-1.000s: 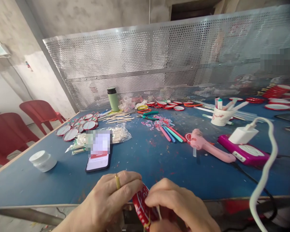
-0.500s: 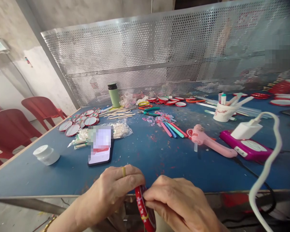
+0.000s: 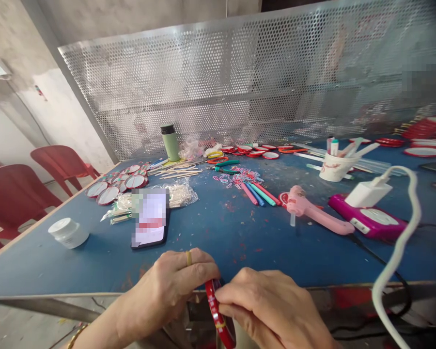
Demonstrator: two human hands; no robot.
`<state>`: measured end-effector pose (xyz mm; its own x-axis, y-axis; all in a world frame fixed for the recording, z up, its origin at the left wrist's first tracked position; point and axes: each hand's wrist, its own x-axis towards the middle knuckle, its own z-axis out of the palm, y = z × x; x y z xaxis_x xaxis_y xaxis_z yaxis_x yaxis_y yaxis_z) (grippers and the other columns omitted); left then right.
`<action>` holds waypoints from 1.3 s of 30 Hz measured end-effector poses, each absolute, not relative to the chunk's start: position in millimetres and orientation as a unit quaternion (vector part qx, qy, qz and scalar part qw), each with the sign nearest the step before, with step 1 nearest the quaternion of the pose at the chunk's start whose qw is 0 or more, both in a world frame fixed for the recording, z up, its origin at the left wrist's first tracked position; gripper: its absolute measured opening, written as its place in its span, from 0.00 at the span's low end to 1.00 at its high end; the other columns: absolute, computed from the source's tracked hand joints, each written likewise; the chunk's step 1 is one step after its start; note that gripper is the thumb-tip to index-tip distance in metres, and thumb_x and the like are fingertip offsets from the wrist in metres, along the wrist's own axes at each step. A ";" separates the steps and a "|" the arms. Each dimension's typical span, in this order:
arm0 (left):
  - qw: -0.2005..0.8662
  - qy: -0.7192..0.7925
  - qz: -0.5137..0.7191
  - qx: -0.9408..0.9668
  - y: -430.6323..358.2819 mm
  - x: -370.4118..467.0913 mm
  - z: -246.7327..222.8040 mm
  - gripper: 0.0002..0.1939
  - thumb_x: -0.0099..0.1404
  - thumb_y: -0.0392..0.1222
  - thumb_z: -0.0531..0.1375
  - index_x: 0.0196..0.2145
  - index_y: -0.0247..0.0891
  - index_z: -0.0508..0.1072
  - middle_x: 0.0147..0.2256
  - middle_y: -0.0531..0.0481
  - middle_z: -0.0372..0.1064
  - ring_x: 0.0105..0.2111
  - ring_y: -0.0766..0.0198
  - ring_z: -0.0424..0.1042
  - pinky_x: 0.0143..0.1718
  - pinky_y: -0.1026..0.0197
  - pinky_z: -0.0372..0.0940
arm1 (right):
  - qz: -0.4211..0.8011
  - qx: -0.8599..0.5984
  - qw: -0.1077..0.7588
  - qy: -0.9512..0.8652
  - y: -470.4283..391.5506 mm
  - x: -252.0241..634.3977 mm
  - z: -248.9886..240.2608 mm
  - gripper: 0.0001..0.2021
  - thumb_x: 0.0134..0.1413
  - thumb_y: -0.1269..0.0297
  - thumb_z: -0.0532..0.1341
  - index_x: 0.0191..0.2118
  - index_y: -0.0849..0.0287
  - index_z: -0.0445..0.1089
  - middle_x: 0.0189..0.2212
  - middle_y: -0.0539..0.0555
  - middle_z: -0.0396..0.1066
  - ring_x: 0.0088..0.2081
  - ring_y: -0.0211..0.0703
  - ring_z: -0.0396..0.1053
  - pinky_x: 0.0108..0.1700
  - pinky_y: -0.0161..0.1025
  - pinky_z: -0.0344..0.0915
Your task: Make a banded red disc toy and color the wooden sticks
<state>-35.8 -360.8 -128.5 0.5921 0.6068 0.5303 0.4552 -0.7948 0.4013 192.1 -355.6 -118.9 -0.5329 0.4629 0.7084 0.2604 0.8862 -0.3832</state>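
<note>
At the table's near edge, my left hand (image 3: 178,286) grips a round disc with a glossy red rim (image 3: 218,315), seen almost edge-on. Pale lettering and a yellow mark show along that rim. My left fingers curl over its top, and one wears a gold-coloured ring. My right hand (image 3: 267,300) is closed, with thumb and index finger pinched together against the right-hand face of the disc. Whatever lies between those fingertips is hidden. Beyond my left hand lies a phone (image 3: 150,225) with a lit, partly blurred screen.
On the blue table (image 3: 203,232) stand a white jar (image 3: 69,232), a green bottle (image 3: 171,144) and a cup of pens (image 3: 336,167). A pink glue gun (image 3: 318,213), a purple power strip (image 3: 363,218), markers (image 3: 259,194) and red-rimmed discs (image 3: 108,195) lie around. A white cable (image 3: 396,281) hangs at right.
The view has shifted very slightly. Both hands keep nearly the same hold, and the red-rimmed disc has moved a touch to the right.
</note>
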 end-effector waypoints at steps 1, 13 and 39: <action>0.116 0.300 0.338 0.884 -360.8 -35.6 -129.3 0.13 0.75 0.30 0.51 0.50 0.35 0.71 0.41 0.44 0.75 0.37 0.63 0.75 0.36 0.64 0.70 | 0.110 -0.210 0.435 -0.869 -355.2 192.0 -119.0 0.14 0.75 0.61 0.51 0.39 0.55 0.72 0.27 0.47 0.76 0.28 0.33 0.73 0.37 0.30 0.66; 0.103 0.303 0.343 0.883 -362.2 -35.1 -125.9 0.12 0.72 0.27 0.54 0.48 0.34 0.72 0.39 0.45 0.75 0.35 0.63 0.75 0.34 0.65 0.69 | 0.112 -0.220 0.434 -0.866 -357.9 188.0 -121.6 0.16 0.76 0.60 0.49 0.39 0.54 0.70 0.28 0.47 0.77 0.29 0.33 0.75 0.36 0.31 0.65; 0.133 0.301 0.369 0.869 -364.2 -35.1 -132.2 0.15 0.71 0.24 0.53 0.49 0.36 0.72 0.39 0.46 0.75 0.36 0.65 0.75 0.35 0.66 0.69 | 0.192 -0.244 0.440 -0.843 -358.7 190.7 -133.1 0.10 0.73 0.63 0.55 0.40 0.54 0.72 0.28 0.47 0.75 0.28 0.33 0.72 0.37 0.30 0.65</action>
